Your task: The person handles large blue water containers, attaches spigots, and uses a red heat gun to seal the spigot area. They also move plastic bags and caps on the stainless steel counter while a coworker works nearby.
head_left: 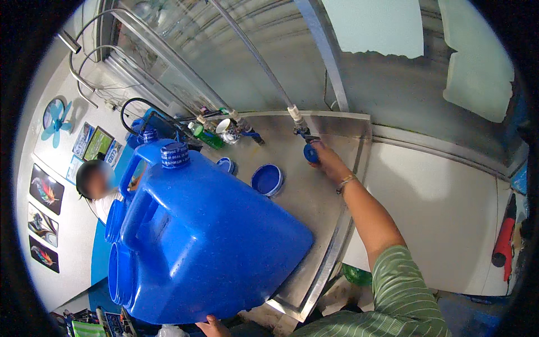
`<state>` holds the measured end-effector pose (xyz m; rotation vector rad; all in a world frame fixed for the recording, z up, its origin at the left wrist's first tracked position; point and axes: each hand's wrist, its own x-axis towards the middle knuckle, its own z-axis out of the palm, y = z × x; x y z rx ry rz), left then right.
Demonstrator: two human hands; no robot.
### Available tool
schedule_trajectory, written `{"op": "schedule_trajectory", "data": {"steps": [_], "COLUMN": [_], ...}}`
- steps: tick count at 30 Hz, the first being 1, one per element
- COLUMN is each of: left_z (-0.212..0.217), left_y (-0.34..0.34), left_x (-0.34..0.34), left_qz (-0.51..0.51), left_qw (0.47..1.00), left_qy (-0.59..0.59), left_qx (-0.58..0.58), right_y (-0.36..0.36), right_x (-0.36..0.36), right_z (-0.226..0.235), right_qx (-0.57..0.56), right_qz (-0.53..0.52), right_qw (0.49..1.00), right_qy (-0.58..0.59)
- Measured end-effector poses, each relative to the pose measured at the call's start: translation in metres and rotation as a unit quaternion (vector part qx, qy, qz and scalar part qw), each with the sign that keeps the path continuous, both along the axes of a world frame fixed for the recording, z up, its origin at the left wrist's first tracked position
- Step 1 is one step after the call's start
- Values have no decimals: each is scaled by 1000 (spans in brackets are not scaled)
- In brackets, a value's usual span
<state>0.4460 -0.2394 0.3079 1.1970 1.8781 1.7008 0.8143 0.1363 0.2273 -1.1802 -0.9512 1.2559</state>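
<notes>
A large blue plastic water jug (224, 236) with a moulded handle lies tilted in front of me on the steel counter (314, 208). A small blue screw cap (175, 155) closes its upper spout, and a wide round mouth (120, 275) faces left. My left hand (213, 327) grips the jug's near lower edge; only part of its fingers shows. Out at the far side, my right hand (330, 162) is closed round a blue round cap-like piece (310, 153), right below a pipe tap (302, 129). Two blue lids (266, 180) lie between jug and tap.
A second blue jug (115, 219) stands behind the first. At the back are a green bottle (206, 136), a patterned cup (228, 131) and another tap (247, 132). A person (98, 188) is at the left. A white surface (426, 213) lies beyond the counter's raised right rim.
</notes>
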Motion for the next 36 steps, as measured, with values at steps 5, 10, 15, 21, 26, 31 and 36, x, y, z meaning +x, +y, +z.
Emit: {"op": "schedule_trajectory", "data": {"steps": [5,10,15,21,26,31,36], "left_z": [-2,-16,-3,-6,-5,-7,-4], "left_y": [2,1,4,1,-5,-4,-6], "left_x": [3,-12,5,8,15,7,4], "left_qz": [-1,24,0,38,47,41,56], "left_qw": [1000,1000,1000,998,998,998,995], "left_qy": [-20,-16,-16,42,41,45,66], "left_qx": [-4,1,-6,11,-10,-34,-44], "right_y": [-10,5,30,86,90,45,29], "right_x": [-6,-20,-54,-57,-69,-99,-102], "right_z": [-13,-40,-59,-39,-34,-36,-26], "right_qx": [-22,-77,268,294,426,540,413], "right_qz": [68,76,-42,-17,-202,243,326], "right_qw": [935,979,842,681,453,659,660], "right_qy": [348,170,-466,-670,-757,-464,-536]}}
